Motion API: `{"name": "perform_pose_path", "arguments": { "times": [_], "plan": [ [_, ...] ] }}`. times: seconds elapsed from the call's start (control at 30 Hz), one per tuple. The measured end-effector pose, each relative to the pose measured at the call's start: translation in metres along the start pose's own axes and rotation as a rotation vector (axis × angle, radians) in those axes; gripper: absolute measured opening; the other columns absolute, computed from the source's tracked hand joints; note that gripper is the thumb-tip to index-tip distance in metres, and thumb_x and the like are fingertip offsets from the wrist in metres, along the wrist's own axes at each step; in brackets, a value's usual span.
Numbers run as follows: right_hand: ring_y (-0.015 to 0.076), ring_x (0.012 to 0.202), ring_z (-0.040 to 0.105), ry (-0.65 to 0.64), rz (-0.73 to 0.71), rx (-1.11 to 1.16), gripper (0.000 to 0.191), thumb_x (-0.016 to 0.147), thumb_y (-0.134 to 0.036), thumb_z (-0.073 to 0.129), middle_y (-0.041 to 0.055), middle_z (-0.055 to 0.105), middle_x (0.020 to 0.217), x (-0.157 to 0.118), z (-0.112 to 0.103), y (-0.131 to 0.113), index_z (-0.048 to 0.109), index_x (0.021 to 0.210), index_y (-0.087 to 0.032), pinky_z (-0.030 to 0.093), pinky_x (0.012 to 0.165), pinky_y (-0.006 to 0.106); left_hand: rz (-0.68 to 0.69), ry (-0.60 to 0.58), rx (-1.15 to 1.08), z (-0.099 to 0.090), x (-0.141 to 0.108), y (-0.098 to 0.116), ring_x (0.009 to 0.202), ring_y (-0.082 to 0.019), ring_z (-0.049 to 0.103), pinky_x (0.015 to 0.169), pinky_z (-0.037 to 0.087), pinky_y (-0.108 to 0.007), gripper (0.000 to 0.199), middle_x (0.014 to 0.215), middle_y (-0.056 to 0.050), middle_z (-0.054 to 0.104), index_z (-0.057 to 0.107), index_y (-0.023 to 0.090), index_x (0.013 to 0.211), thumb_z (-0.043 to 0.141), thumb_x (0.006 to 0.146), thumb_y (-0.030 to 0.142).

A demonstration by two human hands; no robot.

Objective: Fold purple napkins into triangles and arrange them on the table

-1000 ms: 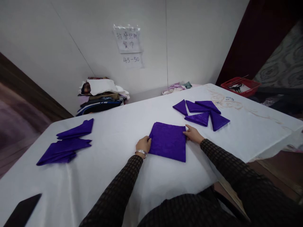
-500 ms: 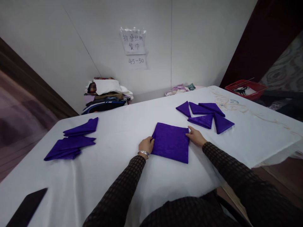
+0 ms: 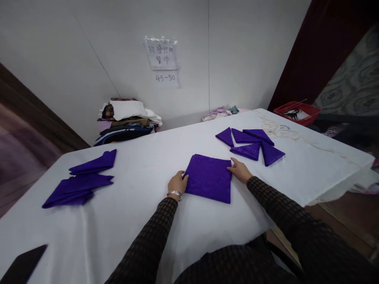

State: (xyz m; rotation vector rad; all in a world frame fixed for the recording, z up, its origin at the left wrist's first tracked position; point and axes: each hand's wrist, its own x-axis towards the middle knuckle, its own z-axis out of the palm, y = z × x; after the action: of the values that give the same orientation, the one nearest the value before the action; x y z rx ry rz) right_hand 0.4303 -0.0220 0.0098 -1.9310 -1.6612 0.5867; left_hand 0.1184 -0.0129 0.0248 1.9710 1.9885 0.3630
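Observation:
A purple cloth (image 3: 209, 178), folded into a square, lies flat on the white-covered table (image 3: 133, 213) before me. My left hand (image 3: 177, 184), with a silver bracelet at the wrist, pinches its left edge between thumb and fingers. At the upper right corner, the fingers of my right hand (image 3: 240, 169) hold the cloth's edge. Several purple cloths folded into triangles (image 3: 245, 153) lie beyond my right hand. More folded purple cloths (image 3: 74, 188) with pointed ends rest at the left of the table.
A stack of mixed fabrics (image 3: 126, 122) stands against the wall at the back left. Lilac and green cloths (image 3: 217, 113) lie at the back edge. A red basket (image 3: 297, 113) is at the back right, and a dark flat object (image 3: 25, 264) sits at the near left.
The view has shifted slightly, so most things appear a little further left. Both hands keep their hold on the square cloth, which looks nearly the same.

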Motion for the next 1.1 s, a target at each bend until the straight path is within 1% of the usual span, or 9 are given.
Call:
{"name": "perform_pose_path", "arguments": {
  "times": [0.07, 0.17, 0.27, 0.37, 0.47, 0.57, 0.7, 0.97, 1.1],
  "plan": [
    [0.0178, 0.070, 0.059, 0.027, -0.003, 0.011, 0.060, 0.079, -0.028, 0.060, 0.0025, 0.065, 0.072, -0.003, -0.002, -0.001, 0.043, 0.133, -0.009, 0.041, 0.067, 0.027, 0.077, 0.074, -0.017, 0.000, -0.006, -0.003, 0.093, -0.021, 0.063, 0.075, 0.047, -0.030, 0.036, 0.102, -0.008, 0.068, 0.055, 0.020, 0.117, 0.045, 0.087, 0.038],
    [0.0177, 0.066, 0.058, 0.112, -0.066, 0.005, 0.050, 0.083, -0.029, 0.055, 0.0028, 0.064, 0.071, -0.014, -0.002, -0.010, 0.047, 0.129, -0.011, 0.043, 0.065, 0.028, 0.299, 0.234, 0.003, 0.001, -0.021, 0.000, 0.102, -0.023, 0.058, 0.087, 0.044, -0.036, 0.034, 0.111, -0.010, 0.064, 0.056, 0.016, 0.115, 0.045, 0.087, 0.033],
    [0.0180, 0.069, 0.058, 0.145, -0.290, 0.047, 0.041, 0.088, -0.029, 0.047, 0.0040, 0.065, 0.076, -0.033, 0.006, -0.034, 0.051, 0.125, -0.014, 0.045, 0.068, 0.030, 0.501, 0.302, 0.071, 0.002, -0.040, 0.015, 0.115, -0.026, 0.050, 0.099, 0.036, -0.044, 0.033, 0.121, -0.011, 0.059, 0.057, 0.017, 0.114, 0.046, 0.087, 0.032],
    [0.0200, 0.093, 0.058, 0.014, -0.591, 0.087, 0.039, 0.089, -0.030, 0.046, 0.0092, 0.064, 0.101, -0.053, 0.022, -0.064, 0.051, 0.125, -0.016, 0.046, 0.083, 0.034, 0.620, 0.316, 0.131, 0.004, -0.054, 0.033, 0.130, -0.028, 0.036, 0.108, 0.021, -0.052, 0.035, 0.134, -0.012, 0.049, 0.056, 0.017, 0.117, 0.046, 0.086, 0.030],
    [0.0227, 0.119, 0.046, -0.146, -0.732, 0.047, 0.045, 0.089, -0.030, 0.046, 0.0151, 0.053, 0.127, -0.064, 0.039, -0.082, 0.045, 0.130, -0.014, 0.037, 0.100, 0.040, 0.629, 0.263, 0.164, 0.009, -0.058, 0.041, 0.135, -0.028, 0.027, 0.111, 0.017, -0.051, 0.041, 0.140, -0.012, 0.042, 0.051, 0.015, 0.124, 0.046, 0.084, 0.023],
    [0.0252, 0.131, 0.033, -0.247, -0.685, -0.045, 0.053, 0.090, -0.034, 0.044, 0.0172, 0.041, 0.139, -0.066, 0.049, -0.082, 0.037, 0.137, -0.011, 0.027, 0.106, 0.045, 0.578, 0.123, 0.202, 0.021, -0.053, 0.035, 0.136, -0.027, 0.026, 0.111, 0.019, -0.047, 0.049, 0.143, -0.012, 0.037, 0.045, 0.013, 0.131, 0.046, 0.083, 0.026],
    [0.0279, 0.136, 0.021, -0.325, -0.591, -0.212, 0.063, 0.089, -0.050, 0.042, 0.0148, 0.030, 0.146, -0.057, 0.049, -0.062, 0.031, 0.141, -0.015, 0.017, 0.109, 0.051, 0.513, -0.018, 0.235, 0.037, -0.047, 0.020, 0.137, -0.027, 0.022, 0.111, 0.019, -0.048, 0.055, 0.146, -0.012, 0.032, 0.038, 0.014, 0.136, 0.039, 0.088, 0.040],
    [0.0273, 0.137, 0.019, -0.187, -0.437, -0.381, 0.063, 0.090, -0.056, 0.034, 0.0130, 0.027, 0.147, -0.016, 0.021, -0.011, 0.032, 0.141, -0.019, 0.011, 0.108, 0.053, 0.498, -0.034, 0.226, 0.038, -0.048, 0.020, 0.138, -0.025, 0.020, 0.112, 0.016, -0.046, 0.056, 0.147, -0.010, 0.030, 0.037, 0.016, 0.137, 0.033, 0.090, 0.045],
    [0.0275, 0.136, 0.021, -0.149, -0.357, -0.415, 0.059, 0.092, -0.053, 0.032, 0.0132, 0.028, 0.147, -0.004, 0.012, 0.000, 0.034, 0.140, -0.018, 0.013, 0.107, 0.054, 0.491, -0.036, 0.224, 0.038, -0.049, 0.020, 0.138, -0.025, 0.019, 0.112, 0.015, -0.046, 0.056, 0.148, -0.009, 0.030, 0.036, 0.015, 0.138, 0.033, 0.090, 0.046]
  ]
}}
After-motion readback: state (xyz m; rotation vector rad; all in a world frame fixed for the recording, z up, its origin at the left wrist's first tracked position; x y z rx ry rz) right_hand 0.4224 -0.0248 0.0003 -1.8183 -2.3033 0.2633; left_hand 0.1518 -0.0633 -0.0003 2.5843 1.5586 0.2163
